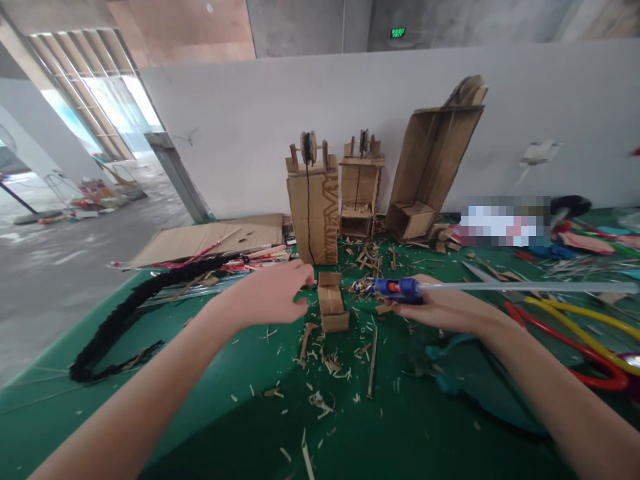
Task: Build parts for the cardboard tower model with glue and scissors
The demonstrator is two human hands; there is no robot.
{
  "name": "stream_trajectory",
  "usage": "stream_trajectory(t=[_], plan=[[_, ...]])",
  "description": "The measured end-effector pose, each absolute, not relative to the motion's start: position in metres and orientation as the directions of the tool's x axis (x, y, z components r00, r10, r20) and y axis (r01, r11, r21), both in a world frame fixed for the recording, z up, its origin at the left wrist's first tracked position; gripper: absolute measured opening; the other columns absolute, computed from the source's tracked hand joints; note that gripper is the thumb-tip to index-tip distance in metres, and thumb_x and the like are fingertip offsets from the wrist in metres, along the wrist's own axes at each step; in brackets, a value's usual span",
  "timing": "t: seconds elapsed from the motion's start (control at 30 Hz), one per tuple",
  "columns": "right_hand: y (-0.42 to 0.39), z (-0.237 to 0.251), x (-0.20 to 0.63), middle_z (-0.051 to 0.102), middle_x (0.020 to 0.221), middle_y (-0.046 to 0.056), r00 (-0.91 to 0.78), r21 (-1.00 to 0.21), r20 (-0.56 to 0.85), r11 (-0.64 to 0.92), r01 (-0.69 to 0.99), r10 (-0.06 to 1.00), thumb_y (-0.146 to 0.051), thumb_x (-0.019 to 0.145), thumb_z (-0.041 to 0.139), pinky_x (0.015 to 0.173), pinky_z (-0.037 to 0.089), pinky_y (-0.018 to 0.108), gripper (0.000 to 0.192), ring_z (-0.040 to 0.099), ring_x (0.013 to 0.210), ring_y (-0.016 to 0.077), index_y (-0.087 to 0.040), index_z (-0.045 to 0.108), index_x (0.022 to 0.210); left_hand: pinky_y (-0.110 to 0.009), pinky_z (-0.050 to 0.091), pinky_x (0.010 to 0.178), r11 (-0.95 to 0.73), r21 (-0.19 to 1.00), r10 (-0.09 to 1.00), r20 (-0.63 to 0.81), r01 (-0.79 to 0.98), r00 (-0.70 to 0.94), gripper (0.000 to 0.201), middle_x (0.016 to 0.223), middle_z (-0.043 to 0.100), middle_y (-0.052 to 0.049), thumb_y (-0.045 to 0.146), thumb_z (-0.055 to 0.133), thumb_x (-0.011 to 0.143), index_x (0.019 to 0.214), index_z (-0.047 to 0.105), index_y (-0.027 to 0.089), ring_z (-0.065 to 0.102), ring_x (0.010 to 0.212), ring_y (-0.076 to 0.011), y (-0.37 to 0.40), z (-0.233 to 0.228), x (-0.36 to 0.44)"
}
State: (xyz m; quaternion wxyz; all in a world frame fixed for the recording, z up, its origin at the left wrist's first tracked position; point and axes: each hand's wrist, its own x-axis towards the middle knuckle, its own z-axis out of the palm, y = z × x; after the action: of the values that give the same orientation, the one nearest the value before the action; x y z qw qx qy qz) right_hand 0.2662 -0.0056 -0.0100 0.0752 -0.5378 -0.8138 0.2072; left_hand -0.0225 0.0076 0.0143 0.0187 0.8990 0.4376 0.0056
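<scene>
My right hand (440, 308) grips a blue hot glue gun (395, 288) whose nozzle points left; a long clear glue stick (525, 287) juts out of its back to the right. My left hand (273, 293) rests with curled fingers right beside a small stepped cardboard piece (331, 301) on the green table (240, 373). Whether the fingers pinch the piece, I cannot tell. The glue gun's nozzle sits just right of the cardboard piece.
Tall cardboard towers (313, 203) (360, 190) and an open cardboard box (433, 167) stand at the back by a white wall. A black fuzzy rope (125, 313) lies left. Red and yellow tubes (580, 337) lie right. Cardboard scraps (325, 367) litter the table.
</scene>
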Motion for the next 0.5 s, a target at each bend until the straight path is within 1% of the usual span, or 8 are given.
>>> stream_trajectory(t=[0.03, 0.07, 0.13, 0.17, 0.23, 0.33, 0.43, 0.5], plan=[[-0.006, -0.01, 0.267, 0.063, 0.083, 0.006, -0.412, -0.42, -0.106, 0.335, 0.844, 0.905, -0.035, 0.08, 0.05, 0.059, 0.044, 0.027, 0.021, 0.059, 0.071, 0.0204, -0.019, 0.062, 0.082, -0.03, 0.043, 0.059, -0.627, 0.117, 0.765, -0.094, 0.771, 0.637, 0.023, 0.094, 0.061, -0.006, 0.033, 0.049, 0.08, 0.1, 0.053, 0.022, 0.057, 0.073, -0.0191, 0.002, 0.018, -0.024], [-0.005, -0.01, 0.267, 0.063, 0.082, 0.006, -0.419, -0.423, -0.107, 0.34, 0.84, 0.902, -0.034, 0.08, 0.05, 0.059, 0.044, 0.027, 0.02, 0.059, 0.071, 0.0205, -0.018, 0.062, 0.083, -0.029, 0.041, 0.054, -0.626, 0.158, 0.751, -0.14, 0.763, 0.645, 0.025, 0.093, 0.061, -0.005, 0.04, 0.05, 0.08, 0.099, 0.053, 0.023, 0.057, 0.068, -0.0173, -0.004, 0.02, -0.023], [-0.005, -0.011, 0.266, 0.063, 0.084, 0.007, -0.439, -0.427, -0.096, 0.362, 0.829, 0.893, -0.032, 0.08, 0.049, 0.062, 0.045, 0.028, 0.019, 0.06, 0.074, 0.021, -0.019, 0.063, 0.084, -0.028, 0.039, 0.05, -0.626, 0.177, 0.744, -0.156, 0.759, 0.65, 0.027, 0.095, 0.061, -0.006, 0.046, 0.051, 0.08, 0.095, 0.054, 0.024, 0.056, 0.063, -0.0161, -0.01, 0.018, -0.019], [-0.005, -0.011, 0.266, 0.064, 0.086, 0.007, -0.45, -0.426, -0.091, 0.374, 0.824, 0.888, -0.03, 0.08, 0.049, 0.064, 0.046, 0.028, 0.019, 0.06, 0.076, 0.0213, -0.019, 0.063, 0.085, -0.028, 0.039, 0.05, -0.627, 0.166, 0.748, -0.146, 0.761, 0.648, 0.026, 0.093, 0.061, -0.006, 0.045, 0.051, 0.08, 0.092, 0.055, 0.023, 0.056, 0.063, -0.0166, -0.012, 0.015, -0.015], [-0.005, -0.01, 0.264, 0.065, 0.089, 0.007, -0.462, -0.423, -0.09, 0.386, 0.82, 0.882, -0.029, 0.079, 0.049, 0.068, 0.046, 0.028, 0.019, 0.06, 0.08, 0.022, -0.02, 0.064, 0.086, -0.029, 0.04, 0.051, -0.643, 0.125, 0.748, -0.107, 0.755, 0.655, 0.018, 0.088, 0.062, -0.005, 0.038, 0.051, 0.081, 0.09, 0.055, 0.023, 0.058, 0.067, -0.019, -0.011, 0.006, -0.008], [-0.005, -0.01, 0.263, 0.065, 0.096, 0.007, -0.464, -0.438, -0.105, 0.378, 0.816, 0.88, -0.027, 0.079, 0.051, 0.073, 0.047, 0.029, 0.02, 0.06, 0.086, 0.0231, -0.021, 0.066, 0.089, -0.029, 0.042, 0.057, -0.676, 0.099, 0.728, -0.068, 0.73, 0.683, 0.012, 0.09, 0.063, -0.004, 0.025, 0.048, 0.081, 0.089, 0.057, 0.022, 0.059, 0.075, -0.0199, -0.007, -0.002, -0.003], [-0.005, -0.012, 0.265, 0.065, 0.098, 0.008, -0.467, -0.462, -0.12, 0.367, 0.807, 0.876, -0.027, 0.079, 0.051, 0.072, 0.047, 0.029, 0.022, 0.06, 0.087, 0.0235, -0.021, 0.067, 0.092, -0.03, 0.044, 0.062, -0.694, 0.121, 0.709, -0.062, 0.71, 0.703, 0.016, 0.09, 0.062, -0.005, 0.019, 0.045, 0.081, 0.09, 0.059, 0.022, 0.058, 0.077, -0.0184, -0.001, -0.003, -0.007], [-0.005, -0.014, 0.267, 0.064, 0.097, 0.008, -0.468, -0.466, -0.127, 0.364, 0.807, 0.874, -0.03, 0.079, 0.051, 0.07, 0.047, 0.029, 0.022, 0.06, 0.087, 0.0234, -0.021, 0.066, 0.093, -0.03, 0.044, 0.066, -0.707, 0.166, 0.69, -0.052, 0.687, 0.722, 0.019, 0.09, 0.061, -0.004, 0.018, 0.043, 0.083, 0.092, 0.059, 0.023, 0.058, 0.081, -0.0182, 0.004, -0.002, -0.011]])
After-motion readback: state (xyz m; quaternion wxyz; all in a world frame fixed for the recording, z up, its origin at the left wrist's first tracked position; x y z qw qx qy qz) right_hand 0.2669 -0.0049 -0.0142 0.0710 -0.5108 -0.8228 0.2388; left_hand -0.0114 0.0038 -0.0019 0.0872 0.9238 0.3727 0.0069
